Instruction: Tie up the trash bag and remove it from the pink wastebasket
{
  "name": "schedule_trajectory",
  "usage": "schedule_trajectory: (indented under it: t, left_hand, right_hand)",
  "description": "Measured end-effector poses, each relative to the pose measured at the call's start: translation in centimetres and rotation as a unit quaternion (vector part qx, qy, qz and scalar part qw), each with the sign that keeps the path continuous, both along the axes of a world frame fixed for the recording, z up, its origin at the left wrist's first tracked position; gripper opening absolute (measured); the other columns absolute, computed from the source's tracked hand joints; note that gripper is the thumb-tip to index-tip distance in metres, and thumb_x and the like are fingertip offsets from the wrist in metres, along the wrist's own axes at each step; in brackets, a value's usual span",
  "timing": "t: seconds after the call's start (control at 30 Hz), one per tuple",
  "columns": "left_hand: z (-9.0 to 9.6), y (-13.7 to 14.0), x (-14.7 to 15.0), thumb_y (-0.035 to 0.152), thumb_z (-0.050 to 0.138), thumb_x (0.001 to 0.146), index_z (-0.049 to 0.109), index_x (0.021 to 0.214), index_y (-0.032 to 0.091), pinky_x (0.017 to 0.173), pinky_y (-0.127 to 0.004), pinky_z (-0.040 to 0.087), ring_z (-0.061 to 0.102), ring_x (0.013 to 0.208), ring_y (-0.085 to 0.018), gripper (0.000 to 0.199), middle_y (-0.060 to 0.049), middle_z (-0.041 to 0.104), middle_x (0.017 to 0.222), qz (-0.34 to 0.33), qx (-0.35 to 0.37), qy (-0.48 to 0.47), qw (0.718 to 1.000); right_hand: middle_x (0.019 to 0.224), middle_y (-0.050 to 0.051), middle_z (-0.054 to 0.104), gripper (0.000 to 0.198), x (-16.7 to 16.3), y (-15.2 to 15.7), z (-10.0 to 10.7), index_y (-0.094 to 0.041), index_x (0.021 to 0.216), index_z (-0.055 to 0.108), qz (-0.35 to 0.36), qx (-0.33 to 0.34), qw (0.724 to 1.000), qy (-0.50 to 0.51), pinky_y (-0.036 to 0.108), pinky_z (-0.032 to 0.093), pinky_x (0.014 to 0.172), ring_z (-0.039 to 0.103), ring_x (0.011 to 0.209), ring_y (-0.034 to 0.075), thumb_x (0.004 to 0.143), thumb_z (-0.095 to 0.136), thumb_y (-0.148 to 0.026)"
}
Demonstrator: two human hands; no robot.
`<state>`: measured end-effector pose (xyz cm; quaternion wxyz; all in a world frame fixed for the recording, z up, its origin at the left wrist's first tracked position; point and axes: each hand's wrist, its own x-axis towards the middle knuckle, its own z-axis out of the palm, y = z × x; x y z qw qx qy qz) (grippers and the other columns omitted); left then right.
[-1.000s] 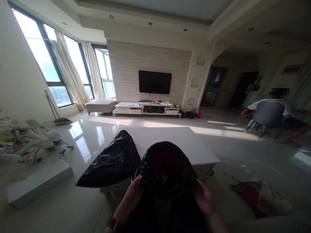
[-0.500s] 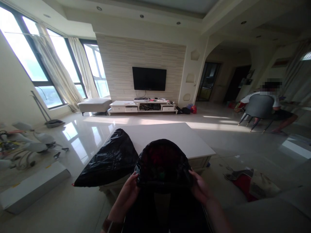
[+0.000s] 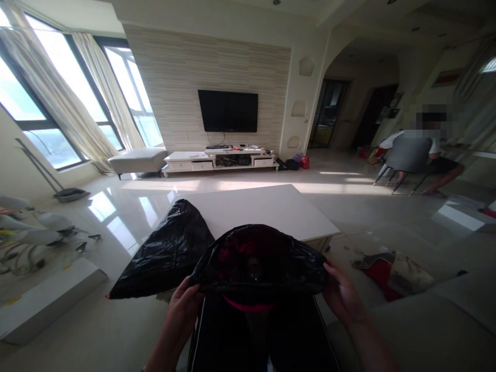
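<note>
I hold a thin black plastic bag stretched wide in front of me. My left hand grips its left edge and my right hand grips its right edge. Dark red contents show through the plastic, and a pink band runs under the bag's lower edge. A second black plastic bag lies spread over the near left corner of the white coffee table. My dark trouser legs sit below the held bag.
A TV hangs above a white media console. A person sits on a grey chair at right. A red and beige cushion lies on the floor, a long white box and clutter at left.
My hands have moved apart and the held bag is pulled wider and flatter. A pink band now shows beneath it. The view has tipped down a little.
</note>
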<state>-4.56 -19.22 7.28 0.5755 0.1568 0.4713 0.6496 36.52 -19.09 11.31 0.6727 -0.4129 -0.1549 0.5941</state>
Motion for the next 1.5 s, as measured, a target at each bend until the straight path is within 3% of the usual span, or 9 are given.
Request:
schedule_trajectory:
  t: [0.17, 0.33, 0.43, 0.6, 0.87, 1.03, 1.17, 1.37, 1.5]
  left_hand:
    - [0.5, -1.2, 0.5, 0.027, 0.091, 0.064, 0.074, 0.102, 0.022, 0.066, -0.028, 0.062, 0.074, 0.083, -0.021, 0.041, -0.004, 0.079, 0.101, -0.004, 0.003, -0.039, 0.999]
    - [-0.1, -2.7, 2.1, 0.036, 0.095, 0.065, 0.076, 0.108, 0.021, 0.073, -0.031, 0.062, 0.074, 0.086, -0.025, 0.049, -0.007, 0.079, 0.098, -0.049, -0.039, 0.085, 0.994]
    - [0.3, -3.7, 2.9, 0.058, 0.09, 0.072, 0.078, 0.097, 0.017, 0.074, -0.03, 0.059, 0.069, 0.084, -0.023, 0.049, -0.007, 0.073, 0.091, -0.171, 0.054, 0.238, 0.954]
    - [0.9, -4.1, 3.7, 0.066, 0.074, 0.086, 0.075, 0.073, 0.016, 0.065, -0.026, 0.052, 0.062, 0.077, -0.019, 0.051, -0.008, 0.066, 0.089, -0.195, 0.138, 0.428, 0.871]
    - [0.6, -5.2, 1.6, 0.063, 0.084, 0.077, 0.083, 0.101, 0.019, 0.071, -0.03, 0.06, 0.074, 0.083, -0.026, 0.05, -0.007, 0.079, 0.089, -0.129, 0.098, 0.358, 0.92]
    - [0.0, -5.7, -0.6, 0.059, 0.093, 0.067, 0.082, 0.106, 0.018, 0.074, -0.029, 0.062, 0.076, 0.088, -0.028, 0.058, -0.009, 0.082, 0.097, -0.034, 0.066, 0.258, 0.963]
    - [0.2, -6.0, -0.9, 0.061, 0.092, 0.068, 0.083, 0.096, 0.019, 0.071, -0.025, 0.058, 0.072, 0.084, -0.023, 0.051, -0.006, 0.079, 0.095, 0.016, 0.074, 0.319, 0.945]
    - [-0.1, -5.6, -0.6, 0.061, 0.088, 0.074, 0.083, 0.096, 0.019, 0.07, -0.028, 0.061, 0.076, 0.083, -0.026, 0.048, -0.007, 0.08, 0.091, -0.12, 0.08, 0.358, 0.923]
    - [-0.8, -5.1, -0.4, 0.063, 0.087, 0.074, 0.083, 0.099, 0.02, 0.074, -0.03, 0.065, 0.08, 0.088, -0.029, 0.05, -0.009, 0.084, 0.096, -0.143, 0.069, 0.348, 0.924]
  right_hand:
    - [0.092, 0.005, 0.08, 0.046, -0.7, -1.2, 1.2, -0.019, 0.096, 0.078, 0.031, -0.019, 0.995, -0.097, 0.028, 0.06, 0.07, 0.073, 0.079, 0.02, 0.062, 0.099, -0.042]
    - [0.09, 0.005, 0.078, 0.055, -0.9, -1.2, 2.5, -0.018, 0.091, 0.079, 0.031, 0.022, 0.971, -0.236, 0.025, 0.056, 0.073, 0.069, 0.082, 0.019, 0.059, 0.098, -0.059]
    - [0.084, 0.005, 0.074, 0.047, -1.5, -1.4, 3.6, -0.018, 0.085, 0.077, 0.044, 0.104, 0.916, -0.386, 0.026, 0.055, 0.073, 0.066, 0.08, 0.019, 0.077, 0.086, -0.063]
    - [0.101, 0.01, 0.076, 0.031, -1.9, -3.2, 2.7, -0.022, 0.088, 0.08, 0.05, 0.237, 0.793, -0.558, 0.034, 0.058, 0.09, 0.072, 0.098, 0.026, 0.088, 0.076, -0.053]
    - [0.092, 0.008, 0.075, 0.047, -1.6, -3.6, 2.5, -0.019, 0.098, 0.076, 0.184, 0.099, 0.822, -0.53, 0.034, 0.056, 0.079, 0.07, 0.087, 0.025, 0.092, 0.066, -0.065]
    - [0.085, 0.006, 0.073, 0.043, -1.6, -2.8, 3.3, -0.018, 0.091, 0.077, 0.116, 0.121, 0.809, -0.563, 0.03, 0.052, 0.076, 0.067, 0.081, 0.021, 0.093, 0.065, -0.06]
    - [0.082, 0.004, 0.067, 0.033, -1.5, -3.0, 3.8, -0.019, 0.082, 0.072, 0.062, 0.201, 0.795, -0.569, 0.025, 0.05, 0.073, 0.065, 0.078, 0.017, 0.096, 0.066, -0.048]
    - [0.084, 0.003, 0.066, 0.019, -2.1, -3.9, 4.5, -0.021, 0.095, 0.077, 0.065, 0.257, 0.773, -0.577, 0.023, 0.049, 0.072, 0.064, 0.078, 0.014, 0.099, 0.067, -0.036]
    - [0.08, 0.002, 0.061, 0.022, -2.1, -4.3, 5.3, -0.021, 0.082, 0.078, 0.167, 0.299, 0.742, -0.577, 0.023, 0.045, 0.066, 0.059, 0.073, 0.012, 0.098, 0.07, -0.033]
